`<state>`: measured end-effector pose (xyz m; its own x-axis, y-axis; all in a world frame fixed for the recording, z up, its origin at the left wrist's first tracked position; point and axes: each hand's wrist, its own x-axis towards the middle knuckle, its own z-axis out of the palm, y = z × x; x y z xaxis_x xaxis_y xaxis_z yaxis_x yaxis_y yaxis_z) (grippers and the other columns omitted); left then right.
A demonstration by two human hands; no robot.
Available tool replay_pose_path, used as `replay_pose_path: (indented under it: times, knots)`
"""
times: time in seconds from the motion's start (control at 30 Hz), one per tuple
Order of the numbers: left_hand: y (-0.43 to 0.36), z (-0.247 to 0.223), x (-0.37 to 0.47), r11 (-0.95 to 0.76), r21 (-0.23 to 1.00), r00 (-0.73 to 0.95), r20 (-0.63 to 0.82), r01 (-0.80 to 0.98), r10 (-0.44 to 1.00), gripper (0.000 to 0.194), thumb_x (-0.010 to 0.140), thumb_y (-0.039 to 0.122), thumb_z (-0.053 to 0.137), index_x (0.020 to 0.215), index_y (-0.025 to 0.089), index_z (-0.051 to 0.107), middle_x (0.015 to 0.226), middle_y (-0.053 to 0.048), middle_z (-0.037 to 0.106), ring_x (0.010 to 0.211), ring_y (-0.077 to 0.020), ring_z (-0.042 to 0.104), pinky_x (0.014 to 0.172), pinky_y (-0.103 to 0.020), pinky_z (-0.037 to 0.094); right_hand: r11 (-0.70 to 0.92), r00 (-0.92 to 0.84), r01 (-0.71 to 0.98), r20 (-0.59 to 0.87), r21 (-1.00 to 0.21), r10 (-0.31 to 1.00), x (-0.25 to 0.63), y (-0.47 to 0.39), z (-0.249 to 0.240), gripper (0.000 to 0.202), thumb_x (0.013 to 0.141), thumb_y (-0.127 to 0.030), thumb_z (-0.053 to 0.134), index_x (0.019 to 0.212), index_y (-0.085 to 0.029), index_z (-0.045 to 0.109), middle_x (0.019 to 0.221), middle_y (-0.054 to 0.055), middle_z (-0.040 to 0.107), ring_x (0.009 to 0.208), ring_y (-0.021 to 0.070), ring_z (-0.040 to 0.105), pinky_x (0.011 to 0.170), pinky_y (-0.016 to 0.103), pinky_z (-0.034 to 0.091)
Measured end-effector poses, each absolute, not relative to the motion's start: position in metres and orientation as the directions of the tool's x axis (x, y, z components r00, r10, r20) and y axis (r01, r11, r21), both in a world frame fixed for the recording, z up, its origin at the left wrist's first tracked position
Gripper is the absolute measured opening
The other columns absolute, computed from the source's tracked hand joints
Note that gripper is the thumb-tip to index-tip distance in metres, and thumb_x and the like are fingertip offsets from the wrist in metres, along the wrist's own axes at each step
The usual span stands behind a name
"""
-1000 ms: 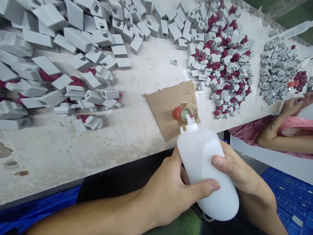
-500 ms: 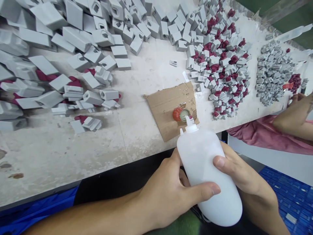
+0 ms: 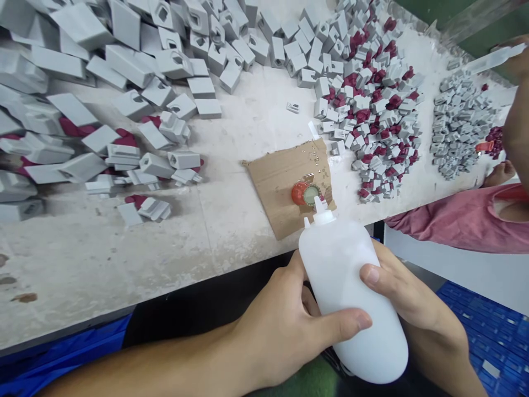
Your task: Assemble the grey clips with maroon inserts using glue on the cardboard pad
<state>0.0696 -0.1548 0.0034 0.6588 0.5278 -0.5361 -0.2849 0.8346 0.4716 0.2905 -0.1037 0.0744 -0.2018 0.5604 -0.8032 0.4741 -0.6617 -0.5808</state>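
A white squeeze bottle (image 3: 351, 298) is held between both hands, its nozzle pointing up and away from me. My left hand (image 3: 289, 320) wraps round its left side, the thumb lying across the front. On the right side, my right hand (image 3: 407, 286) grips it with the thumb pressed on the front; its other fingers are mostly hidden behind. The nozzle tip overlaps a small round metal cap (image 3: 311, 195) in view; whether they touch, I cannot tell. Beside that cap is a red round piece (image 3: 298, 193). Both rest on a piece of brown cardboard (image 3: 273, 187) with wet spots.
Many grey blocks (image 3: 202, 87) lie across the table (image 3: 165, 264) at the left and back. Grey and dark red pieces (image 3: 376, 110) are heaped right of the cardboard, with smaller grey parts (image 3: 458, 121) beyond. Another person's pink-clothed body (image 3: 463, 220) is at the right.
The other person at the right has shifted, and an arm now reaches up beside a clear bottle at the far right. My hands and the white bottle have barely moved.
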Motion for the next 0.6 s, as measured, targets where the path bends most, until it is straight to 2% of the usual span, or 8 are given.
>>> replay_pose_path:
  times: [0.1, 0.27, 0.4, 0.53, 0.6]
  knots:
    - [-0.1548, 0.0037, 0.0688, 0.84, 0.468, 0.663, -0.541, -0.273, 0.517, 0.085, 0.08, 0.046, 0.102, 0.154, 0.022, 0.067, 0.102, -0.007, 0.086, 0.087, -0.0299, 0.082, 0.075, -0.036, 0.066, -0.67, -0.207, 0.458, -0.803, -0.585, 0.559, 0.2918, -0.1043, 0.0737, 0.071, 0.095, -0.074, 0.077, 0.146, -0.024, 0.072, 0.123, 0.014, 0.082, 0.11, 0.0415, 0.081, 0.071, 0.04, 0.069]
    - [-0.1532, 0.0047, 0.0687, 0.85, 0.459, 0.678, -0.541, -0.258, 0.498, 0.084, 0.081, 0.044, 0.102, 0.155, 0.023, 0.066, 0.105, -0.008, 0.087, 0.089, -0.0301, 0.083, 0.076, -0.036, 0.065, -0.663, -0.203, 0.455, -0.795, -0.594, 0.572, 0.2898, -0.1051, 0.0747, 0.072, 0.092, -0.073, 0.08, 0.145, -0.025, 0.074, 0.123, 0.016, 0.082, 0.109, 0.0434, 0.08, 0.062, 0.04, 0.066]
    - [-0.1538, 0.0049, 0.0704, 0.863, 0.432, 0.696, -0.535, -0.26, 0.478, 0.08, 0.084, 0.038, 0.101, 0.154, 0.024, 0.065, 0.105, -0.006, 0.087, 0.083, -0.0256, 0.081, 0.073, -0.033, 0.063, -0.672, -0.137, 0.468, -0.798, -0.575, 0.587, 0.2846, -0.1049, 0.0782, 0.071, 0.093, -0.074, 0.08, 0.143, -0.024, 0.075, 0.122, 0.015, 0.082, 0.106, 0.0404, 0.08, 0.063, 0.037, 0.065]
    - [-0.1562, 0.0037, 0.0713, 0.861, 0.429, 0.699, -0.527, -0.272, 0.483, 0.077, 0.085, 0.034, 0.101, 0.152, 0.024, 0.065, 0.105, -0.004, 0.087, 0.081, -0.023, 0.079, 0.072, -0.031, 0.062, -0.686, -0.191, 0.44, -0.807, -0.58, 0.559, 0.2862, -0.1035, 0.0785, 0.067, 0.095, -0.073, 0.08, 0.143, -0.026, 0.075, 0.121, 0.014, 0.081, 0.105, 0.0378, 0.079, 0.057, 0.034, 0.061]
    - [-0.1568, 0.0033, 0.0714, 0.862, 0.429, 0.698, -0.529, -0.27, 0.482, 0.075, 0.085, 0.033, 0.1, 0.151, 0.024, 0.065, 0.106, -0.004, 0.087, 0.081, -0.0223, 0.079, 0.073, -0.031, 0.063, -0.694, -0.206, 0.434, -0.813, -0.575, 0.545, 0.2886, -0.1034, 0.0775, 0.069, 0.097, -0.072, 0.079, 0.144, -0.023, 0.072, 0.122, 0.015, 0.08, 0.104, 0.0356, 0.079, 0.056, 0.032, 0.059]
